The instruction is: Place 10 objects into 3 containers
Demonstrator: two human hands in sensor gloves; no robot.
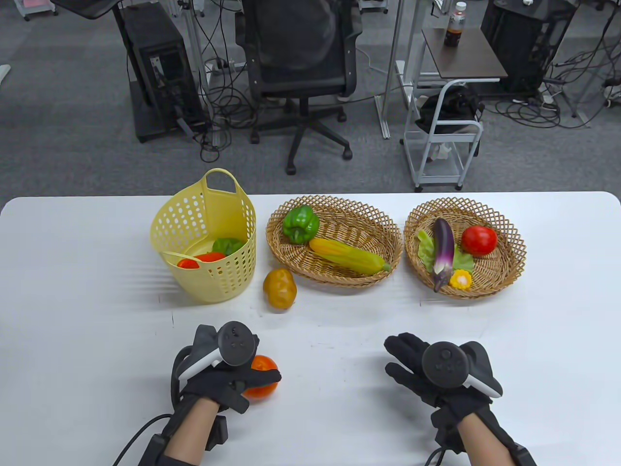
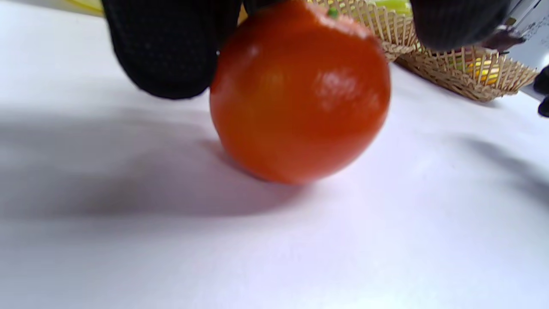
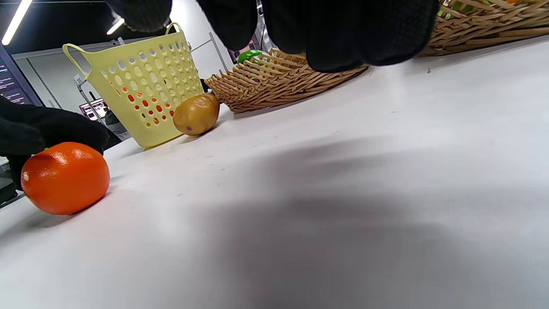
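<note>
The left hand (image 1: 228,374) cups the orange (image 1: 262,383) on the table's (image 1: 339,412) near edge, directly below the yellow basket (image 1: 206,242), while the right hand (image 1: 436,374) hovers spread and empty.

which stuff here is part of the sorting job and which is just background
Job: orange under left hand; potato; yellow basket; middle wicker basket; right wicker basket.
Background: office chair; bottle; white cart.
</note>
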